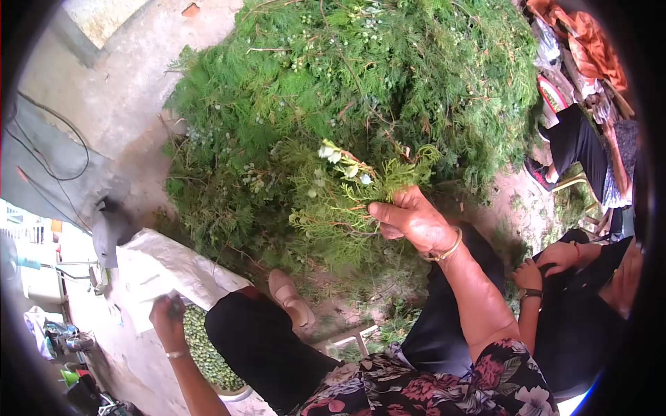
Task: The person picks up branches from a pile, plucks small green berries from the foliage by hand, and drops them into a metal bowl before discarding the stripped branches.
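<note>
Down by our left knee sits a basin point(236, 394) filled with small round green cones point(205, 350), packed close together. It stands right against a crumpled white sack point(163, 267) on the concrete. Our left hand point(166, 317) hangs just over the basin's far edge, wrist bent and fingers bunched tight. There's something small and pale at the tips, but we can't tell what it is.

Our right hand point(411, 220) is stretched out in front with a thin bangle point(447, 249) on the wrist. It's closed around the stem of a feathery green sprig point(347, 194), thumb pressed along the top. The sprig fans out to the left of the fist and carries a few pale cones point(331, 154) near its upper end. It lies against the near side of a big heap of the same branches point(361, 76), which fills most of the view ahead.

A beige shoe point(290, 297) pokes out between our knees. Off to the right sits another person in dark clothes, hands point(544, 267) held together.
</note>
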Action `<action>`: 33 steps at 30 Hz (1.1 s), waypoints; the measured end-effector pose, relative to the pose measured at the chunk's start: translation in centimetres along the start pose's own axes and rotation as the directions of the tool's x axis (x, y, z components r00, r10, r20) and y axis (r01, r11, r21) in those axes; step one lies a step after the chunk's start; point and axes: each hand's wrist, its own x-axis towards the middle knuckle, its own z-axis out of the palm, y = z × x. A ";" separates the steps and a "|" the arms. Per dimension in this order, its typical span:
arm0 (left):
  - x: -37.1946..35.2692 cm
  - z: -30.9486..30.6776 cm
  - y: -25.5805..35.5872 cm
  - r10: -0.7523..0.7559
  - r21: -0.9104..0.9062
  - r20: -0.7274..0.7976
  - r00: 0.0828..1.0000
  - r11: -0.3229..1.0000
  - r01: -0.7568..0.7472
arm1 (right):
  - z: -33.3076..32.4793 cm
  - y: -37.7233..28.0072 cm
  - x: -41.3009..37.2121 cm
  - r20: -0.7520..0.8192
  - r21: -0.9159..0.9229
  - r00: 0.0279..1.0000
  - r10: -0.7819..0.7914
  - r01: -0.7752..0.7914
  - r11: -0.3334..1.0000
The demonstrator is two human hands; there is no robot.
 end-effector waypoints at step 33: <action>-4.6 34.6 0.0 -0.190 0.060 0.773 0.605 0.972 0.229 | 0.6 0.5 1.2 0.039 -0.634 0.997 -0.059 0.071 0.770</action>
